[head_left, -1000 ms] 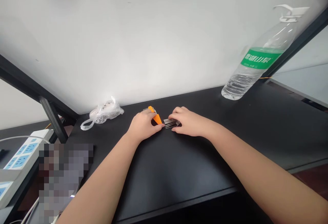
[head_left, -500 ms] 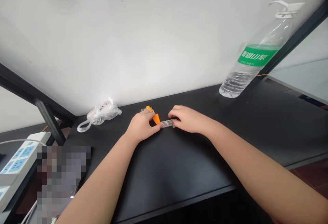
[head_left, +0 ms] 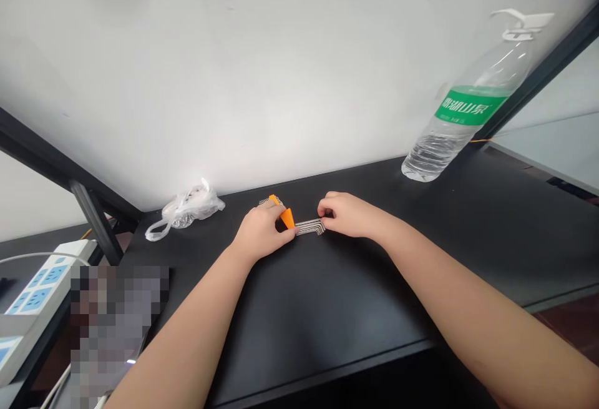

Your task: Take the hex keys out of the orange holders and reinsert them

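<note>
My left hand [head_left: 262, 229] is closed on the orange holder [head_left: 287, 217] of a hex key set, thumb at its front edge and fingers over its back part. Several silver hex keys [head_left: 309, 227] stick out of the holder to the right, their bent ends close to my right hand [head_left: 341, 212]. The fingertips of that hand pinch at the bent end of the rearmost key. Short key ends also show behind the left fingers. The set lies low over the black tabletop [head_left: 318, 296].
A crumpled clear plastic bag [head_left: 191, 206] lies at the back left. On the right stands a large water bottle [head_left: 468, 106] with a green label, near the wall. A white power strip [head_left: 44, 290] and a pixelated area are at the lower left.
My right hand has shifted slightly right, and more of the keys' bent ends shows. The left hand keeps its hold on the orange holder. The view has shifted a little.
</note>
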Demonstrator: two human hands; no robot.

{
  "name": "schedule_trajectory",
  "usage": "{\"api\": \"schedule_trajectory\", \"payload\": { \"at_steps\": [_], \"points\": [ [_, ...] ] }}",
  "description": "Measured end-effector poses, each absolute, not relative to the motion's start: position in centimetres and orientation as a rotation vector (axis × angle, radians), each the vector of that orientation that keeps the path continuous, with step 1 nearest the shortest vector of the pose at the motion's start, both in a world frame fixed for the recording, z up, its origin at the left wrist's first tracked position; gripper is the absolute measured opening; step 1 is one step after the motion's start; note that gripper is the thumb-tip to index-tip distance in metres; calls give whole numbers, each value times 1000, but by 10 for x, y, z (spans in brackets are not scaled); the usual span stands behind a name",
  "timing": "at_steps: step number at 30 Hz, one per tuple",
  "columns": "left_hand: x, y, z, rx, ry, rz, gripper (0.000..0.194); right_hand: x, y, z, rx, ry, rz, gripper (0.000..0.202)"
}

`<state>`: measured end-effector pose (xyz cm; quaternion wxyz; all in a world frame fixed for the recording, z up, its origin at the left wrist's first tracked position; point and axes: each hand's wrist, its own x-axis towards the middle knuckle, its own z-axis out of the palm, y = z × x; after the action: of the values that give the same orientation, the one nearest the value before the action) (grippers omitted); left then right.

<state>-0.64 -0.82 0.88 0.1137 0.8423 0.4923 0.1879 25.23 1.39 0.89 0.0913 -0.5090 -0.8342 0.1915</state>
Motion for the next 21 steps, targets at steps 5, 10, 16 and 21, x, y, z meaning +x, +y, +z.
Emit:
{"api": "schedule_trajectory", "payload": {
  "at_steps": [5,10,16,21],
  "points": [
    [-7,-8,8,2461,1443,553,29,261,18,6,-1707,-2433,517,5],
    [-7,-8,6,2523,1422,562,29,270,22,11,-1740,-2285,560,16],
    [-8,-9,6,2536,1413,583,31,261,15,22,-1311,-2204,583,16],
    [-7,-10,8,2526,1407,595,28,253,8,23,-1172,-2146,620,16]
  ]
}}
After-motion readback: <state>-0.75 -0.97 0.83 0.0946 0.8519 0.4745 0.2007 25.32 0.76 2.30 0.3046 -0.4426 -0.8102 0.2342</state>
